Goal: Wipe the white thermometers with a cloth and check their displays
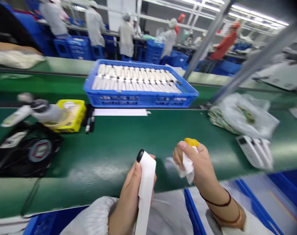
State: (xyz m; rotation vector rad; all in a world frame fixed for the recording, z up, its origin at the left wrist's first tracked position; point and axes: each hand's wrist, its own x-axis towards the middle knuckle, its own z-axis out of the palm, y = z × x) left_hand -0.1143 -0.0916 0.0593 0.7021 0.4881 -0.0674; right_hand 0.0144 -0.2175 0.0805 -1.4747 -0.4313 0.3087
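Note:
My left hand (132, 187) is wrapped round a white handheld device (146, 182) with an angled head and a black tip, held upright near the front edge of the green bench. To its right, my right hand (199, 160) is closed on a crumpled white wipe (188, 168), whose ends hang below the fingers. A yellow finger cot (191, 142) covers one fingertip of that hand. The two hands are apart, and the wipe does not touch the device. Similar white devices (256, 151) lie side by side on the bench at the right.
A blue crate (140, 101) holding rows of white devices stands at the back. At left are a yellow basket (77, 120), a bottle (47, 112), markers (90, 122) and a black fan (40, 150). A plastic bag (248, 114) and a slanted metal post (209, 39) are on the right.

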